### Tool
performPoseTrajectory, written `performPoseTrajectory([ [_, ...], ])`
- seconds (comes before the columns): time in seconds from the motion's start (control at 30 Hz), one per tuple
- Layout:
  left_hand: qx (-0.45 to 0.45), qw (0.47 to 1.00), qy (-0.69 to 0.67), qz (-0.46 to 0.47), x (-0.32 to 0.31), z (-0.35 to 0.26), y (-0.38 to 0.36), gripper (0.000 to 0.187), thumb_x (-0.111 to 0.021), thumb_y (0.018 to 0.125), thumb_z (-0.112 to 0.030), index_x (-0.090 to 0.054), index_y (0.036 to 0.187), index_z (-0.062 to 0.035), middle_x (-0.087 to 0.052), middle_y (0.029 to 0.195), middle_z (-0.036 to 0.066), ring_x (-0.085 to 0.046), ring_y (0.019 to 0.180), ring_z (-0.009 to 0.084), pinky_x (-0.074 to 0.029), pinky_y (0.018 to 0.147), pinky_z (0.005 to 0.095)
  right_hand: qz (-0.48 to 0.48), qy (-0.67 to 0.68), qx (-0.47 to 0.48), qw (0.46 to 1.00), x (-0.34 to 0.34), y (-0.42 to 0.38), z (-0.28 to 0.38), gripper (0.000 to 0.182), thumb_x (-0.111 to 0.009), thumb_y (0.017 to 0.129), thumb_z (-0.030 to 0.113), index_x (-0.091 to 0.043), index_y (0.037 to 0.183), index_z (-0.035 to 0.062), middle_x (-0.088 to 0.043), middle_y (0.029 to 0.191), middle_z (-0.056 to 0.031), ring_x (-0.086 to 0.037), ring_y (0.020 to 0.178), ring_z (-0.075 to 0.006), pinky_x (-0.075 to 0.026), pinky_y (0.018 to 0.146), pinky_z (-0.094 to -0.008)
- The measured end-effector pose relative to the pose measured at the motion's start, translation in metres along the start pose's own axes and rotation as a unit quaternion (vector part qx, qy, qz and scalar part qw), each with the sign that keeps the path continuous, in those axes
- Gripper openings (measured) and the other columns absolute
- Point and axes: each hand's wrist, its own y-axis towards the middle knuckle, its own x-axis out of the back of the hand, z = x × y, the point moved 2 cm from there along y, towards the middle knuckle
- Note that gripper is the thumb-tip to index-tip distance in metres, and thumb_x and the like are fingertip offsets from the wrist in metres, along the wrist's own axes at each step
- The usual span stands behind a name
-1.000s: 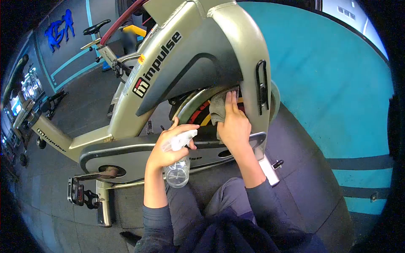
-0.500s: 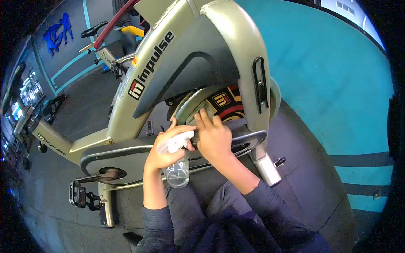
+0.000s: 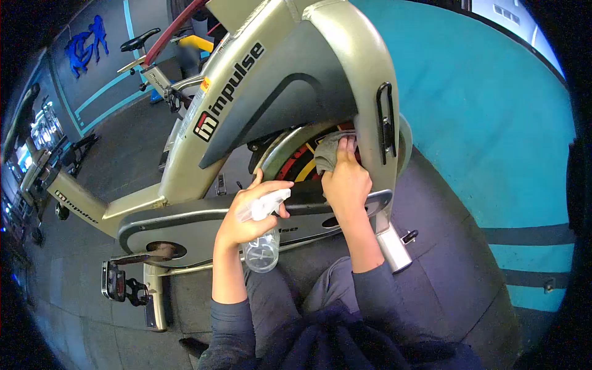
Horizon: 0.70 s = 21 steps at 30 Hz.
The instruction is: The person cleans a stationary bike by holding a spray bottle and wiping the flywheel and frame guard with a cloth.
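My left hand (image 3: 248,216) is wrapped round the neck of a clear spray bottle (image 3: 261,250) with a white trigger head. The bottle hangs in front of the chain cover (image 3: 191,229) of an exercise bike (image 3: 216,132). My right hand (image 3: 348,182) presses a grey cloth (image 3: 328,151) against the face of the bike's flywheel (image 3: 290,163). That face carries red, yellow and black markings, partly hidden by the cloth and the frame post.
A pedal (image 3: 114,282) juts out at the lower left. A black bottle cage (image 3: 385,123) is fixed to the right post. Another bike (image 3: 157,80) stands behind at the left. Teal flooring (image 3: 481,111) lies to the right.
My right hand has slid the cloth rightward and up across the flywheel, uncovering its left part. My left hand still grips the spray bottle, in nearly the same place.
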Motion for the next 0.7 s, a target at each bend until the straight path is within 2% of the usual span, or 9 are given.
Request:
performPoseTrajectory([
  [0.1, -0.007, 1.000, -0.012, 0.003, 0.001, -0.002, 0.000, 0.063, -0.057, 0.058, -0.009, -0.056, 0.121, -0.0009, -0.068, 0.074, 0.006, -0.068, 0.080, 0.0190, 0.000, 0.115, 0.0452, -0.012, -0.001, 0.045, 0.999, -0.002, -0.003, 0.003, 0.064, -0.064, 0.066, 0.013, -0.050, 0.127, 0.0014, -0.052, 0.131, -0.0151, -0.066, 0.070, -0.0303, -0.055, 0.063, -0.0380],
  [0.17, 0.024, 0.999, -0.047, -0.005, 0.000, 0.002, -0.001, 0.064, -0.057, 0.058, -0.008, -0.056, 0.121, 0.0007, -0.067, 0.075, 0.008, -0.068, 0.080, 0.0198, -0.017, 0.114, 0.0403, 0.021, -0.007, 0.073, 0.997, 0.005, -0.011, 0.010, 0.063, -0.063, 0.065, 0.011, -0.051, 0.126, -0.0010, -0.054, 0.128, -0.0174, -0.066, 0.073, -0.0300, -0.055, 0.064, -0.0369],
  [0.2, 0.021, 0.999, -0.047, -0.009, 0.001, 0.001, -0.002, 0.064, -0.056, 0.058, -0.006, -0.055, 0.121, 0.0021, -0.066, 0.076, 0.010, -0.068, 0.078, 0.0206, -0.034, 0.105, 0.0341, 0.001, 0.008, 0.098, 0.995, 0.002, -0.017, 0.015, 0.063, -0.064, 0.064, 0.011, -0.051, 0.125, -0.0021, -0.054, 0.128, -0.0184, -0.066, 0.076, -0.0293, -0.055, 0.065, -0.0362],
  [0.23, 0.033, 0.997, -0.071, -0.025, -0.001, -0.003, -0.001, 0.060, -0.053, 0.058, -0.004, -0.059, 0.118, -0.0053, -0.067, 0.073, 0.003, -0.068, 0.081, 0.0189, 0.001, 0.114, 0.0525, -0.019, 0.025, 0.123, 0.992, -0.001, -0.022, 0.020, 0.063, -0.065, 0.063, 0.010, -0.052, 0.124, -0.0032, -0.054, 0.127, -0.0195, -0.065, 0.080, -0.0286, -0.055, 0.066, -0.0356],
  [0.3, 0.043, 0.995, -0.078, -0.034, -0.003, -0.003, -0.002, 0.060, -0.053, 0.058, -0.005, -0.060, 0.117, -0.0053, -0.067, 0.073, 0.003, -0.068, 0.081, 0.0190, 0.000, 0.114, 0.0518, -0.014, 0.029, 0.131, 0.991, 0.000, -0.025, 0.027, 0.063, -0.065, 0.062, 0.009, -0.052, 0.122, -0.0049, -0.053, 0.127, -0.0205, -0.064, 0.085, -0.0275, -0.055, 0.068, -0.0342],
  [0.37, 0.034, 0.997, -0.062, -0.032, -0.003, -0.001, -0.002, 0.060, -0.054, 0.058, -0.006, -0.060, 0.118, -0.0051, -0.067, 0.073, 0.003, -0.068, 0.081, 0.0189, 0.000, 0.114, 0.0513, -0.022, 0.050, 0.103, 0.993, -0.001, -0.026, 0.031, 0.068, -0.066, 0.058, 0.006, -0.052, 0.125, 0.0003, -0.055, 0.128, -0.0169, -0.063, 0.084, -0.0297, -0.054, 0.074, -0.0363],
  [0.4, 0.024, 0.998, -0.050, -0.028, -0.002, -0.001, -0.002, 0.060, -0.054, 0.058, -0.007, -0.059, 0.118, -0.0050, -0.067, 0.073, 0.003, -0.068, 0.081, 0.0189, -0.001, 0.114, 0.0507, 0.009, 0.046, 0.089, 0.995, 0.004, -0.027, 0.029, 0.068, -0.065, 0.060, 0.005, -0.051, 0.127, 0.0023, -0.053, 0.132, -0.0138, -0.063, 0.084, -0.0298, -0.054, 0.074, -0.0367],
  [0.53, 0.009, 1.000, -0.016, -0.001, 0.000, -0.002, 0.000, 0.061, -0.054, 0.058, -0.007, -0.059, 0.119, -0.0050, -0.067, 0.074, 0.003, -0.068, 0.083, 0.0193, -0.002, 0.115, 0.0490, 0.037, 0.028, 0.059, 0.997, 0.006, -0.022, 0.020, 0.069, -0.065, 0.065, 0.009, -0.048, 0.131, 0.0087, -0.047, 0.138, -0.0080, -0.064, 0.081, -0.0285, -0.056, 0.067, -0.0369],
  [0.7, -0.003, 1.000, -0.007, -0.004, 0.001, 0.000, 0.000, 0.061, -0.054, 0.058, -0.006, -0.059, 0.119, -0.0054, -0.067, 0.074, 0.004, -0.068, 0.083, 0.0192, -0.001, 0.114, 0.0493, 0.004, 0.008, 0.024, 1.000, -0.001, -0.003, 0.005, 0.068, -0.065, 0.067, 0.011, -0.045, 0.132, 0.0054, -0.046, 0.139, -0.0099, -0.065, 0.079, -0.0293, -0.056, 0.067, -0.0389],
])
